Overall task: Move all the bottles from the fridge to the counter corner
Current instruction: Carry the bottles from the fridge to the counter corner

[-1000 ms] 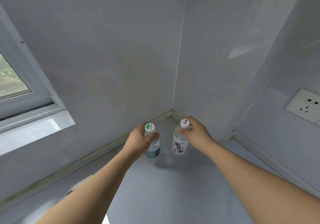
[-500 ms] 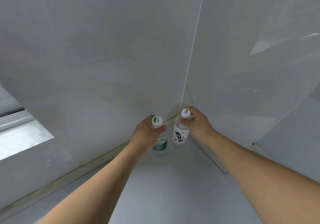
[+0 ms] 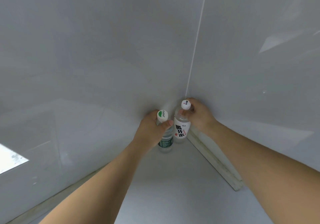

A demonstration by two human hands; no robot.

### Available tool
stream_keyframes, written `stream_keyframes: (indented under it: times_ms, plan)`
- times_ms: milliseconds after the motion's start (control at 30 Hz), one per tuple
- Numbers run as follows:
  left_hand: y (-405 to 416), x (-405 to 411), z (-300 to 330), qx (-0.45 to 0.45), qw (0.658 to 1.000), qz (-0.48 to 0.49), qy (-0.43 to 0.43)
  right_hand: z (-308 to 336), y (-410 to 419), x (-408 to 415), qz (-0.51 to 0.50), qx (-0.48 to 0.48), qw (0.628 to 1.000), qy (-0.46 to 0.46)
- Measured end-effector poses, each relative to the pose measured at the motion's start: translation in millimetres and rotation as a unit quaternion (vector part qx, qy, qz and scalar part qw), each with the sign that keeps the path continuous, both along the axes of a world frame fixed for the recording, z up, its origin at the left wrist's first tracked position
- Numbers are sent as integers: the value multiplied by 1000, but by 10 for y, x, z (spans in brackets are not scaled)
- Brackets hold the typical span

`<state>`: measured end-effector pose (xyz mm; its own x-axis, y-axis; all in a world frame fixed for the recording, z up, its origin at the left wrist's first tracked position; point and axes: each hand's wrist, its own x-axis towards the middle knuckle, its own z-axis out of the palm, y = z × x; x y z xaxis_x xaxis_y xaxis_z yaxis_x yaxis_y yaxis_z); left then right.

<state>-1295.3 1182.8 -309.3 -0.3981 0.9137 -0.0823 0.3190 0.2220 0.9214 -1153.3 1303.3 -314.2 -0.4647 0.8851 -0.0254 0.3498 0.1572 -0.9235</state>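
Two small water bottles stand upright side by side in the corner of the grey counter. The green-label bottle has a white and green cap, and my left hand grips it around the neck. The white-label bottle with black characters sits closer to the wall corner; my right hand holds its neck just under the white cap. Both bottle bases look to be resting on the counter.
Glossy grey wall panels meet in a vertical seam right behind the bottles. A pale skirting strip runs along the right wall's foot. A bright window reflection shows at the far left.
Both hands have carried the bottles deeper toward the wall corner. The view has swung right, so the window and the wall socket have left the frame.
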Motion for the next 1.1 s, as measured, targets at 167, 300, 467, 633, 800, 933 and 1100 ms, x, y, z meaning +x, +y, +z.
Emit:
stream_keyframes:
  times_ms: [167,300,467,633,800,933,1100]
  plan:
    - [101,31,6,4,1000,-17,0,-83,9,14,5,-34,999,42]
    - [86,69,-20,5,1000,-9,-3,-154,-14,14,-11,-51,996,69]
    - [52,98,-1,-6,1000,-3,6,-99,-88,78,-14,-40,997,60]
    - [-15,116,143,-19,1000,11,13,157,-334,256,-59,-43,997,19]
    - [-258,247,528,-13,998,25,57,532,-790,586,-99,-20,995,-13]
    - [-598,466,923,-15,980,6,199,845,-1250,917,-106,-3,994,-35]
    - [-1079,907,1386,-3,956,-49,288,1212,-1879,1486,-129,37,989,-68]
